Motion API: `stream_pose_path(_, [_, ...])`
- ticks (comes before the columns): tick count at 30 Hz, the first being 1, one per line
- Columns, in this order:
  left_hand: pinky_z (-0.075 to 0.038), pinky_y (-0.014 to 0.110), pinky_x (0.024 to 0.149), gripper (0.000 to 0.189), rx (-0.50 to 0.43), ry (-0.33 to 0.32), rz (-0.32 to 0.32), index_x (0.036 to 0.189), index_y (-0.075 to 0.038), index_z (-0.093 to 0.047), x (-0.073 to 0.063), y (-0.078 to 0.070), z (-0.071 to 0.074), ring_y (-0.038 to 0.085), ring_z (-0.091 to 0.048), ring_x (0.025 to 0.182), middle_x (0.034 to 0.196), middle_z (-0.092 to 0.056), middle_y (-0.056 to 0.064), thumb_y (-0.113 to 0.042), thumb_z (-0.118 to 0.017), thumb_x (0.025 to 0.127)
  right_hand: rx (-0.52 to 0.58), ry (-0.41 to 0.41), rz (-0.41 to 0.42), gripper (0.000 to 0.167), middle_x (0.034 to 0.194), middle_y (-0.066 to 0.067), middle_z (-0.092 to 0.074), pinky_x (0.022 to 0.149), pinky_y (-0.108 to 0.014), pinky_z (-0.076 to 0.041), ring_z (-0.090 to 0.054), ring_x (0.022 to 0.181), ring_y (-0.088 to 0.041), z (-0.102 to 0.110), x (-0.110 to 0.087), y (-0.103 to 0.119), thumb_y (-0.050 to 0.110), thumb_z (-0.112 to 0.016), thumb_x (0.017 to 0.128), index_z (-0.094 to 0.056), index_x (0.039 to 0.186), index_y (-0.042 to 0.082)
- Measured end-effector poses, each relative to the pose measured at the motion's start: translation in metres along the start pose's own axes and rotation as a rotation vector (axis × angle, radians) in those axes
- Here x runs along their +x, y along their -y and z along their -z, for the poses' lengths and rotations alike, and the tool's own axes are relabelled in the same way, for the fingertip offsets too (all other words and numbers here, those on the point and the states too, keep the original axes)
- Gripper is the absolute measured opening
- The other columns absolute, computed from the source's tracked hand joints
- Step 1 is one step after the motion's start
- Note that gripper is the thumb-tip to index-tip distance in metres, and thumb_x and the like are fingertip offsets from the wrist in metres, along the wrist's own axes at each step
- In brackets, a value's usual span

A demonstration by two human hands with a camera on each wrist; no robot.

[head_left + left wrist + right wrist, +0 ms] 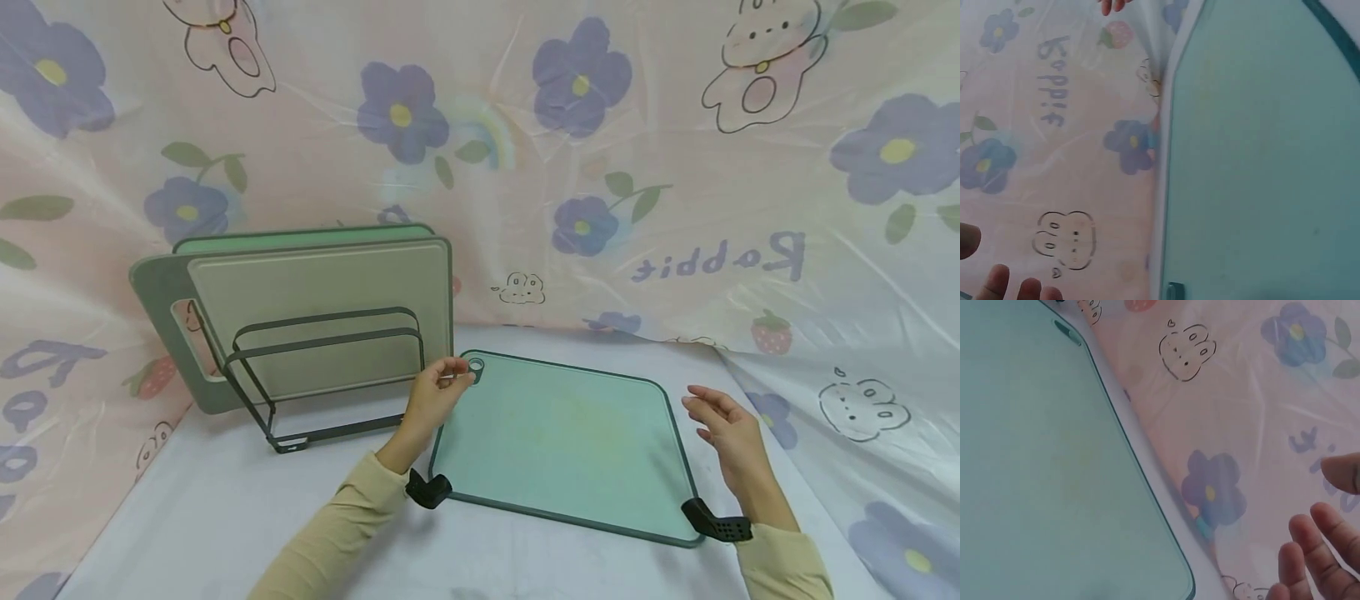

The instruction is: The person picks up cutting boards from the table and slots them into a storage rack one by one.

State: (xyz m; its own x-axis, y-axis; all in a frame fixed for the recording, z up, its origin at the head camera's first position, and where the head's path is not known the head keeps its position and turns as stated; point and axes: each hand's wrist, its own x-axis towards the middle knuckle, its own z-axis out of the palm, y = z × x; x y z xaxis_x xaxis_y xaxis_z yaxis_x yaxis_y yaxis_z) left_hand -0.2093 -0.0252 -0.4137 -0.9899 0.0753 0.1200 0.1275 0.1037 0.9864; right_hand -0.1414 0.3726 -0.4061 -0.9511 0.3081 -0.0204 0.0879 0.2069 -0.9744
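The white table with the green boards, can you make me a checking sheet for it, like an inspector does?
Surface: white table, somewhat creased cover.
Job's things: flat green board lying on the table; dark rack holding a beige-faced board with a green board behind it.
Clutter: nothing seen.
Hands: left hand near the flat green board's ringed corner, right hand beyond its right edge; both hold nothing. Black wrist pieces on both arms.
Cables: nothing seen.
Surroundings: sheet printed with purple flowers, rabbits and strawberries.
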Motion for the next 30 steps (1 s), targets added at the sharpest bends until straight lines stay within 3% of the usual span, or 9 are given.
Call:
stream_pose_path(3, [-0.05,0.035,0.081,0.028,0.032,-0.014,0.008,0.117,-0.002,-0.061,0.0,0.011,-0.005,0.025,-0.058,0.1,0.115,-0.061,0.009,-0.014,-0.067,0.092,-0.06,-0.001,-0.022,0.034,0.097,0.024,-0.061,0.079,-0.023,-0.042,-0.052,0.096,-0.002,0.002,0.0,-0.006,0.038,-0.066,0.093,-0.058,0.121,0.021])
stream_pose_path(8, [-0.044,0.046,0.092,0.035,0.094,-0.04,0.027,0.122,-0.001,-0.058,0.0,0.029,-0.014,0.035,-0.052,0.111,0.121,-0.058,0.014,-0.014,-0.068,0.09,-0.098,0.013,-0.06,0.044,0.097,0.027,-0.059,0.082,-0.025,-0.042,-0.051,0.097,0.0,0.006,0.001,-0.019,0.042,-0.064,0.093,-0.055,0.127,0.015])
stream_pose_path(15, [-0.036,0.053,0.102,0.047,0.165,-0.016,0.071,0.13,0.002,-0.051,0.001,0.046,-0.018,0.041,-0.042,0.125,0.132,-0.048,0.022,-0.017,-0.068,0.091,-0.15,0.033,-0.139,0.057,0.097,0.025,-0.058,0.086,-0.028,-0.043,-0.05,0.097,0.001,0.007,0.004,-0.039,0.044,-0.064,0.093,-0.05,0.134,0.007])
stream_pose_path(20, [-0.037,0.056,0.099,0.046,0.204,0.002,0.075,0.129,0.002,-0.052,0.003,0.048,-0.018,0.04,-0.042,0.125,0.133,-0.048,0.023,-0.018,-0.067,0.091,-0.196,0.041,-0.173,0.067,0.112,0.011,-0.058,0.09,-0.036,-0.042,-0.048,0.102,-0.005,0.007,0.006,-0.051,0.042,-0.064,0.093,-0.043,0.14,-0.001])
stream_pose_path(26, [-0.037,0.055,0.099,0.046,0.215,0.006,0.088,0.13,0.002,-0.051,0.003,0.048,-0.018,0.04,-0.042,0.124,0.133,-0.047,0.024,-0.017,-0.067,0.091,-0.22,0.024,-0.196,0.065,0.12,-0.004,-0.056,0.092,-0.043,-0.044,-0.047,0.113,-0.02,0.006,0.008,-0.06,0.039,-0.064,0.093,-0.044,0.138,-0.003])
stream_pose_path(30, [-0.037,0.056,0.099,0.049,0.233,0.002,0.108,0.13,0.002,-0.051,0.005,0.052,-0.018,0.041,-0.041,0.124,0.134,-0.044,0.026,-0.017,-0.068,0.089,-0.218,0.025,-0.226,0.063,0.136,-0.021,-0.044,0.101,-0.052,-0.036,-0.038,0.123,-0.032,0.001,0.006,-0.061,0.035,-0.059,0.097,-0.038,0.141,-0.005])
